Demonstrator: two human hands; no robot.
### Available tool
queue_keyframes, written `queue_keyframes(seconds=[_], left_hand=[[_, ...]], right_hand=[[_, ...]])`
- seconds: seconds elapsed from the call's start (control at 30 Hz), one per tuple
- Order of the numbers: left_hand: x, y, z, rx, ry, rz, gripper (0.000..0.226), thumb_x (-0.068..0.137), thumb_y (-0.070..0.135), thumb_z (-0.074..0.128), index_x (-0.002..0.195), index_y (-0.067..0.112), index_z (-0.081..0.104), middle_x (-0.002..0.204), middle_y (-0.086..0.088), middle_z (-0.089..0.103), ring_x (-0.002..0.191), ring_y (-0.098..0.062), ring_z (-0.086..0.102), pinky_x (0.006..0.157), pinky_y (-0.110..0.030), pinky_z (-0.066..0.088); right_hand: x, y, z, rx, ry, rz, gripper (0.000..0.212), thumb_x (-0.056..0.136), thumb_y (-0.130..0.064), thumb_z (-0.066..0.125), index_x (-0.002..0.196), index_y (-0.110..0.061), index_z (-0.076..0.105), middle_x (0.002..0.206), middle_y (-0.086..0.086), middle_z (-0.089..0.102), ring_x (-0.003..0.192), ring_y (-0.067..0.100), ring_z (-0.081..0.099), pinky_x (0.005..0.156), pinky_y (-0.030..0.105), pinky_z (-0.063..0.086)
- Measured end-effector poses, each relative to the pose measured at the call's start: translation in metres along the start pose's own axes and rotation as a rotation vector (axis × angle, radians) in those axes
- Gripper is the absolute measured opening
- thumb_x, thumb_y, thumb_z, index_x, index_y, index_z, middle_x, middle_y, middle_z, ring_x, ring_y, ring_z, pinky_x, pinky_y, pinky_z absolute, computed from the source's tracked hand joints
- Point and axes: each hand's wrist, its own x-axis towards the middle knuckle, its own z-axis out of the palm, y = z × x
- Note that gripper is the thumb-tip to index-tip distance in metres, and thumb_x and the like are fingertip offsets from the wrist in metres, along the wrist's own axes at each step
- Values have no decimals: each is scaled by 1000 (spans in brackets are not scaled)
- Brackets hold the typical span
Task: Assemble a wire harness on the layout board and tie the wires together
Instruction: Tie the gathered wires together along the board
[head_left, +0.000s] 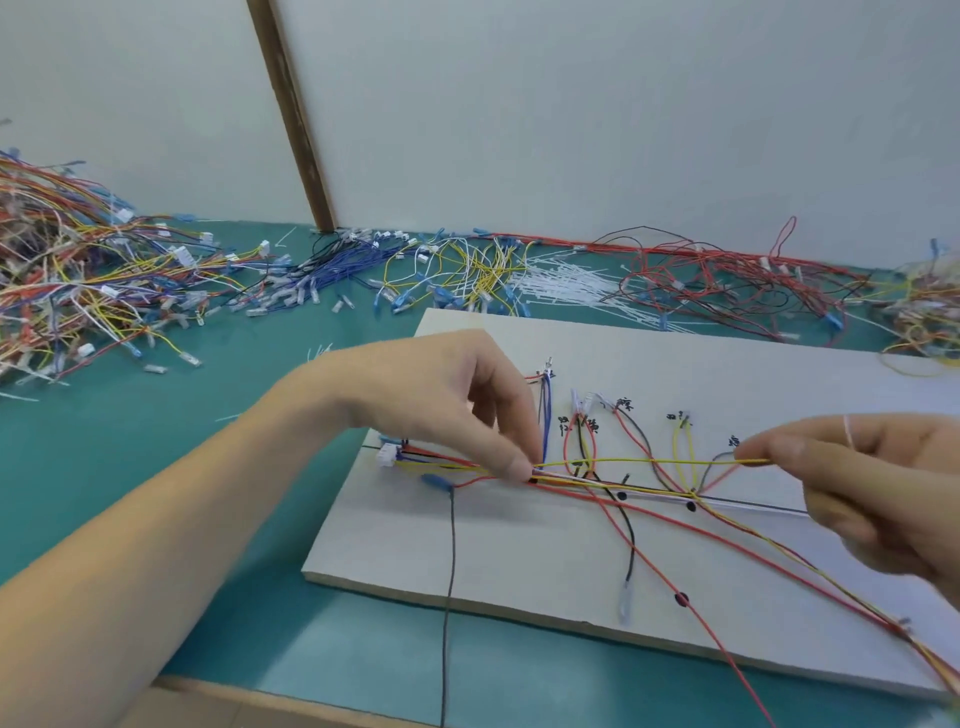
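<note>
Far left of the board, on the green table, lies a big tangled heap of wires. Behind the board, along the wall, are loose blue wires, yellow wires, white cable ties and red wires. The left hand is over the left part of the board; its thumb and fingers are pressed together on a bundle of wires that lies along a black line. A white plug sits at the left end of this bundle. One yellow wire goes tight (just above the board) from the left fingers to the right hand, whose thumb and finger pinch its end, over the right part of the board.
</note>
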Motion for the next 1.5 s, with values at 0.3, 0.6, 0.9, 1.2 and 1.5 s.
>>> queue_keyframes(seconds=[0.3,0.6,0.9,1.2,1.5], left_hand=[[-4,-16,30,83,257,61,4,82,26,87,82,26,83,81,1,70,63,-16,50,59,-22,39],[-6,-15,40,188,354,67,8,81,26,87,81,27,79,80,10,70,70,-14,54,62,-21,43],[-8,-11,39,212,386,53,10,79,33,89,79,29,80,86,13,66,81,-14,63,68,-20,45],[-6,-15,35,36,403,2,16,73,32,93,75,29,77,68,0,68,61,-24,53,57,-39,44],[-8,-12,36,-282,409,47,21,78,20,90,96,24,80,74,1,78,52,-4,43,53,-13,36]], right_hand=[[-2,66,1,-558,23,101,77,66,-102,39,105,-45,73,50,0,66,42,7,52,62,31,51],[2,106,-45,-956,275,-216,35,90,-82,43,104,-61,67,97,-25,62,72,-2,64,46,20,48],[31,3,62,-391,-35,-298,36,90,-75,52,104,-52,76,70,-3,57,64,10,56,68,31,44],[74,8,101,93,-125,-167,19,96,-14,66,93,-21,83,72,5,67,64,15,61,67,24,58],[77,13,104,40,-76,-267,18,95,-16,70,96,-28,83,93,16,76,69,17,66,74,35,61]])
